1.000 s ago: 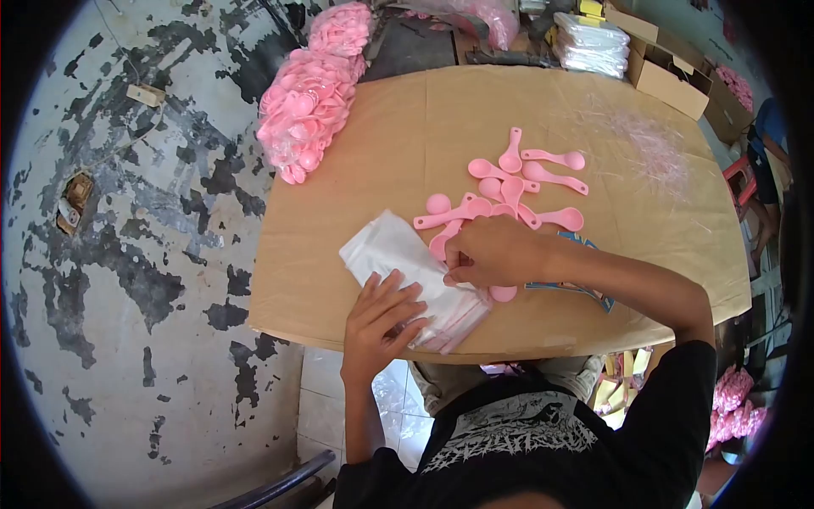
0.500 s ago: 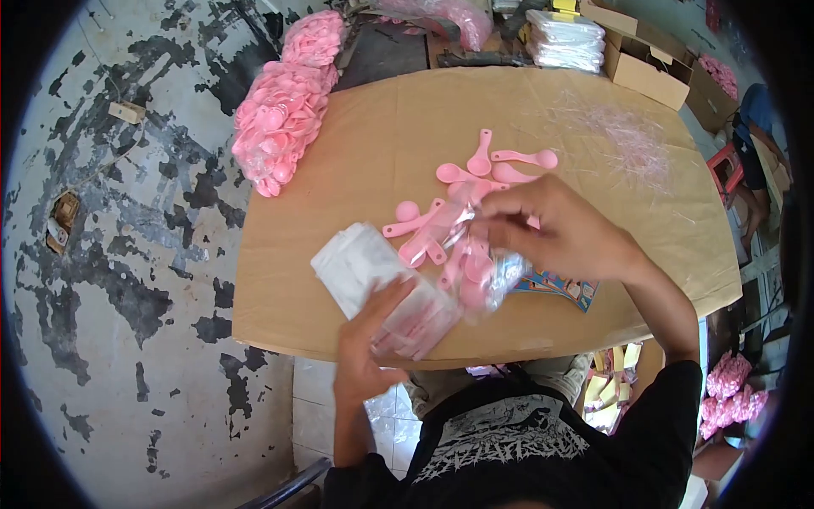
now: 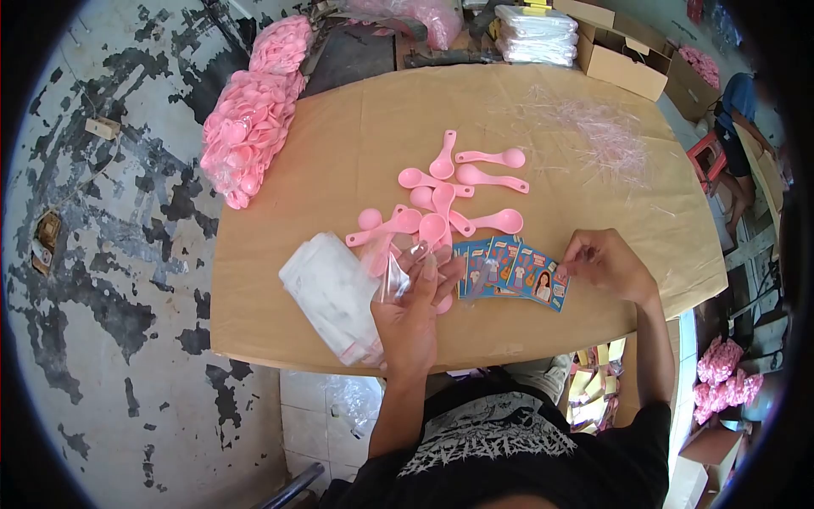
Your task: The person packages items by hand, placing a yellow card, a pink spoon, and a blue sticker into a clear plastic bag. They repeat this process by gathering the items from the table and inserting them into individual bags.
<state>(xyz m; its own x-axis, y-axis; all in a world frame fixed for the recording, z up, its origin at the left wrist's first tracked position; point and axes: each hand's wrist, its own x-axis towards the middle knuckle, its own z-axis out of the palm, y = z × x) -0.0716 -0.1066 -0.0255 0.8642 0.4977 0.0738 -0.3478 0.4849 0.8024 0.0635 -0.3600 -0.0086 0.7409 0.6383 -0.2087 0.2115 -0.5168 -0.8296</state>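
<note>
My left hand [image 3: 415, 297] is closed around a clear plastic bag [image 3: 395, 278], held up over the table beside the pink spoons; I cannot make out whether anything is inside it. My right hand [image 3: 612, 265] pinches the right corner of a printed card [image 3: 543, 278], the outermost of several blue cards fanned on the table. Pink measuring spoons [image 3: 492, 222] lie in a loose pile beyond both hands. Left of my left hand is a stack of flat, clear bags [image 3: 326, 293], reaching the near table edge.
Bagged pink spoons [image 3: 246, 127] stand at the table's far left. Thin plastic strands [image 3: 606, 136] lie at the far right, near an open cardboard box [image 3: 623, 68] and stacked clear packs [image 3: 536, 36]. Another person [image 3: 736, 127] sits at the right.
My left hand has left the bag stack and now holds a clear bag near the spoons. My right hand has moved from above the spoons to the cards. The view has shifted slightly.
</note>
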